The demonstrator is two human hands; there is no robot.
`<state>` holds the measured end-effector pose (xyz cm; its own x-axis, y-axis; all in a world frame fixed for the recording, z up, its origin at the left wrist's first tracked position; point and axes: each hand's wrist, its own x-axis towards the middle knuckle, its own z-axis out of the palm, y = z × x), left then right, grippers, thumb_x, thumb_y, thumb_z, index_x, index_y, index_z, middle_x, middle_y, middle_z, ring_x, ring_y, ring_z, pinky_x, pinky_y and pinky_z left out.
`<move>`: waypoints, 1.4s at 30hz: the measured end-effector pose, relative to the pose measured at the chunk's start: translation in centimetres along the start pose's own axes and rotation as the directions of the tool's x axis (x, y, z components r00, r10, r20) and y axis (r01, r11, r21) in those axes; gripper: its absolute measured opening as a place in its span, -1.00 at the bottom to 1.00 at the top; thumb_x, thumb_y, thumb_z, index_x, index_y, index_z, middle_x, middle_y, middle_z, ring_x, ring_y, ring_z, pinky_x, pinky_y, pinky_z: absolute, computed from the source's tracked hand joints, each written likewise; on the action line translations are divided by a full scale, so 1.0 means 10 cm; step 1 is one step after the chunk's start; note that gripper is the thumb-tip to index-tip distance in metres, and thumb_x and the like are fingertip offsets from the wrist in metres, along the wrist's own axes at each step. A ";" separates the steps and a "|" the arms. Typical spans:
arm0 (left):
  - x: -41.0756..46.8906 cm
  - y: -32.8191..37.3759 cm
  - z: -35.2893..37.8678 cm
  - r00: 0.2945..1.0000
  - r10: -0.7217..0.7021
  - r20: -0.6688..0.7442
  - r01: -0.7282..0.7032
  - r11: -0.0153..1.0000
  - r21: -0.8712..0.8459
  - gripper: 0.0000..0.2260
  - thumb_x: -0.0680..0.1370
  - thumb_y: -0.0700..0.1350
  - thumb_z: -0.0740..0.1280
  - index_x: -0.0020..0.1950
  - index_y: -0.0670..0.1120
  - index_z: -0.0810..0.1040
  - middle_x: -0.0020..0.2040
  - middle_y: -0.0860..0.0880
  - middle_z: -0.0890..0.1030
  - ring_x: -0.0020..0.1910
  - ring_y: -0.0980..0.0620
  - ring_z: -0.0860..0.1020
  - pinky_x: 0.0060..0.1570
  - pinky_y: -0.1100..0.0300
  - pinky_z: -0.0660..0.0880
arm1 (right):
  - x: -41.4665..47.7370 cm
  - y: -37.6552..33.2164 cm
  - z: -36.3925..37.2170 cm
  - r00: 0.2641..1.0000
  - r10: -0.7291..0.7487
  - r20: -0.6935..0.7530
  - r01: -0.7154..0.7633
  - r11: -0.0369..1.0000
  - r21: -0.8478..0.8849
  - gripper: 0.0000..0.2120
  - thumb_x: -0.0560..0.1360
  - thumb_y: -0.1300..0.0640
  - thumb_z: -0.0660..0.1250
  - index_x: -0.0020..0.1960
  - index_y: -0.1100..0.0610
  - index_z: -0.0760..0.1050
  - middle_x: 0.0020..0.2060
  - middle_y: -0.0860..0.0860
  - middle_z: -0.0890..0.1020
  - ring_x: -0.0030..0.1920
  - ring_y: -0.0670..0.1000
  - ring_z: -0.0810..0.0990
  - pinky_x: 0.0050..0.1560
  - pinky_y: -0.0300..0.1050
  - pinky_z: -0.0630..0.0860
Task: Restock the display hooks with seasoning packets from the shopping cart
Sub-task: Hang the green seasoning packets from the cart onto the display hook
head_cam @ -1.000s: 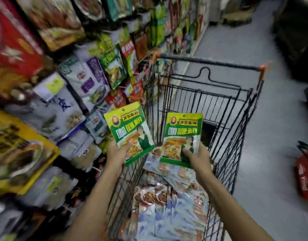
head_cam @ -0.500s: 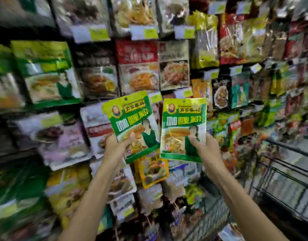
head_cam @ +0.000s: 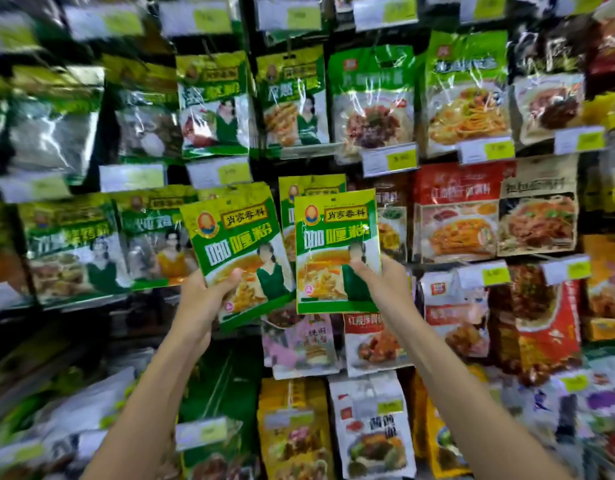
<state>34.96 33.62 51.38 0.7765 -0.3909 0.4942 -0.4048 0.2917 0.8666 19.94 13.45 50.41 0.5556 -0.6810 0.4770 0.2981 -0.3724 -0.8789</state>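
I hold two matching green-and-yellow seasoning packets up in front of the display wall. My left hand (head_cam: 205, 299) grips the lower part of the left packet (head_cam: 236, 244), which tilts slightly left. The right packet (head_cam: 337, 244) stands upright, pinched near its lower right corner by my right hand (head_cam: 382, 282). Directly behind the right packet hangs a row of matching green packets (head_cam: 311, 190) on a hook. The cart is out of view.
The wall is densely hung with other seasoning packets: green ones (head_cam: 212, 105) above, red and brown noodle-sauce packets (head_cam: 455, 209) to the right, yellow and white packets (head_cam: 368, 424) below. Price tags (head_cam: 389, 161) sit at the hook ends.
The view swung from the shopping cart to the display wall. Both hands rose with their packets and now hold them close in front of the matching green packets.
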 end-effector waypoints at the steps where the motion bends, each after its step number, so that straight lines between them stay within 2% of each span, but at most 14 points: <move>1: 0.06 0.02 -0.05 1.000 0.005 -0.002 -0.005 1.000 0.009 -0.74 0.52 -0.19 0.37 0.20 0.01 0.52 0.08 0.03 0.65 0.02 0.07 0.62 0.02 0.12 0.53 | 0.07 -0.02 0.06 1.000 -0.010 0.002 0.010 1.000 0.024 -0.89 0.56 0.09 0.30 0.03 0.11 0.53 -0.09 -0.01 0.63 -0.19 -0.25 0.62 -0.20 -0.34 0.53; 3: 0.18 0.04 -0.11 1.000 0.015 -0.012 -0.015 1.000 0.025 -0.75 0.52 -0.19 0.37 0.17 0.01 0.53 0.12 -0.03 0.64 0.05 0.01 0.60 0.06 0.07 0.52 | 0.21 -0.07 0.16 1.000 -0.012 -0.005 0.013 0.999 0.036 -0.92 0.56 0.12 0.30 0.01 0.11 0.53 -0.17 -0.05 0.62 -0.35 -0.33 0.58 -0.41 -0.44 0.46; 5: 0.30 0.06 -0.15 1.000 0.021 -0.022 -0.020 0.999 0.030 -0.79 0.51 -0.20 0.38 0.09 0.05 0.54 0.11 -0.03 0.64 0.09 -0.03 0.60 0.11 0.05 0.50 | 0.33 -0.10 0.22 1.000 -0.002 -0.007 0.002 0.999 0.044 -0.95 0.56 0.13 0.30 -0.04 0.08 0.54 -0.20 -0.08 0.61 -0.39 -0.34 0.57 -0.47 -0.44 0.44; 8: 0.43 0.09 -0.16 0.999 0.010 -0.034 -0.009 1.000 0.020 -0.80 0.51 -0.21 0.38 0.07 0.04 0.55 0.09 -0.05 0.65 0.10 -0.07 0.59 0.18 -0.04 0.49 | 0.49 -0.15 0.27 1.000 -0.011 0.009 0.011 0.999 0.040 -0.87 0.56 0.11 0.31 -0.17 -0.02 0.49 -0.23 -0.11 0.59 -0.40 -0.37 0.56 -0.51 -0.46 0.41; 11: 0.51 0.12 -0.16 0.998 0.013 -0.067 -0.012 1.000 0.014 -0.79 0.50 -0.20 0.39 0.11 -0.04 0.56 0.06 -0.07 0.65 0.08 -0.08 0.61 0.17 -0.08 0.50 | 0.61 -0.21 0.30 1.000 0.002 0.014 -0.002 0.998 0.059 -0.85 0.56 0.09 0.30 -0.19 0.01 0.49 -0.25 -0.07 0.58 -0.38 -0.26 0.58 -0.51 -0.45 0.41; 15: 0.57 0.15 -0.12 0.995 0.014 -0.098 -0.014 1.000 0.001 -0.81 0.50 -0.18 0.39 0.10 -0.04 0.57 0.06 -0.05 0.66 0.07 -0.06 0.61 0.15 -0.04 0.51 | 0.71 -0.22 0.32 0.999 0.043 0.029 -0.046 0.995 0.088 -0.79 0.55 0.00 0.30 -0.19 0.09 0.50 -0.28 -0.03 0.58 -0.29 -0.14 0.52 -0.56 -0.46 0.37; 19: 0.59 0.19 -0.08 0.993 0.038 -0.108 -0.038 0.999 0.001 -0.86 0.51 -0.20 0.38 0.03 0.00 0.57 -0.04 -0.01 0.68 -0.05 0.00 0.64 -0.03 0.07 0.54 | 0.75 -0.24 0.32 0.998 0.057 0.018 -0.058 0.992 0.109 -0.74 0.56 -0.01 0.30 -0.27 0.07 0.44 -0.31 -0.02 0.56 -0.30 -0.11 0.50 -0.58 -0.44 0.35; 24: 0.61 0.21 -0.07 0.989 0.062 -0.131 -0.059 0.998 0.031 -0.89 0.51 -0.20 0.37 -0.01 -0.03 0.58 -0.21 0.05 0.70 -0.18 0.07 0.66 -0.14 0.13 0.56 | 0.79 -0.22 0.29 0.995 0.095 0.025 -0.097 0.990 0.107 -0.75 0.56 0.00 0.30 -0.24 0.09 0.43 -0.27 -0.03 0.54 -0.25 -0.12 0.47 -0.34 -0.24 0.35; 27: 0.62 0.22 -0.09 0.985 0.072 -0.154 -0.066 0.997 0.042 -0.92 0.51 -0.20 0.38 -0.04 -0.03 0.56 -0.20 0.02 0.69 -0.20 0.06 0.64 -0.17 0.15 0.56 | 0.80 -0.20 0.31 0.993 0.115 0.016 -0.116 0.986 0.116 -0.73 0.56 0.01 0.30 -0.25 0.12 0.41 -0.29 -0.01 0.51 -0.27 -0.11 0.44 -0.31 -0.21 0.33; 29: 0.62 0.23 -0.10 0.983 0.080 -0.167 -0.074 0.996 0.041 -0.93 0.51 -0.19 0.38 -0.06 -0.03 0.55 -0.28 0.08 0.67 -0.30 0.14 0.62 -0.31 0.27 0.53 | 0.81 -0.18 0.33 0.994 0.110 0.012 -0.111 0.988 0.109 -0.69 0.55 -0.02 0.30 -0.24 0.17 0.40 -0.30 0.04 0.49 -0.27 -0.04 0.44 -0.28 -0.14 0.32; 33: 0.61 0.26 -0.07 0.984 0.080 -0.157 -0.075 0.996 0.038 -0.93 0.50 -0.18 0.40 -0.09 -0.06 0.53 -0.33 0.09 0.65 -0.33 0.12 0.59 -0.31 0.24 0.51 | 0.82 -0.03 0.30 0.994 0.104 -0.021 -0.105 0.994 -0.041 -0.72 0.54 -0.03 0.30 0.02 0.20 0.48 -0.16 0.05 0.54 -0.11 0.07 0.49 -0.16 -0.06 0.37; 36: 0.58 0.27 0.06 0.993 0.086 -0.077 -0.083 0.996 0.038 -0.92 0.50 -0.20 0.38 -0.08 -0.04 0.53 -0.41 0.16 0.63 -0.43 0.25 0.57 -0.43 0.38 0.48 | 0.71 0.10 0.25 0.965 -0.113 -0.237 0.069 0.980 -0.187 -0.74 0.54 0.10 0.31 0.17 0.19 0.40 0.05 0.07 0.51 -0.02 0.02 0.49 -0.02 -0.10 0.46; 39: 0.55 0.24 0.22 0.999 0.049 -0.003 -0.049 0.998 0.038 -0.86 0.50 -0.20 0.39 0.05 -0.11 0.55 -0.28 0.07 0.67 -0.31 0.15 0.62 -0.30 0.29 0.54 | 0.58 0.06 0.24 0.897 -0.310 -0.316 0.253 0.944 -0.211 -0.80 0.55 0.12 0.29 0.14 0.13 0.40 0.06 0.01 0.46 0.02 -0.01 0.48 0.05 -0.14 0.45; 42: 0.52 0.20 0.44 0.997 -0.033 0.068 0.031 0.999 0.020 -0.69 0.47 -0.15 0.43 0.15 -0.20 0.46 -0.02 -0.16 0.66 -0.01 -0.12 0.63 0.05 -0.02 0.57 | 0.53 -0.10 0.31 0.975 -0.219 -0.044 0.218 0.976 -0.009 -0.76 0.55 -0.07 0.28 0.14 0.02 0.44 0.01 -0.07 0.57 0.01 -0.12 0.55 0.00 -0.23 0.48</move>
<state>36.03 28.29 55.98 0.7548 -0.4585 0.4691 -0.3898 0.2616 0.8830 24.99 12.21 53.83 0.4423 -0.6101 0.6573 0.4054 -0.5178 -0.7534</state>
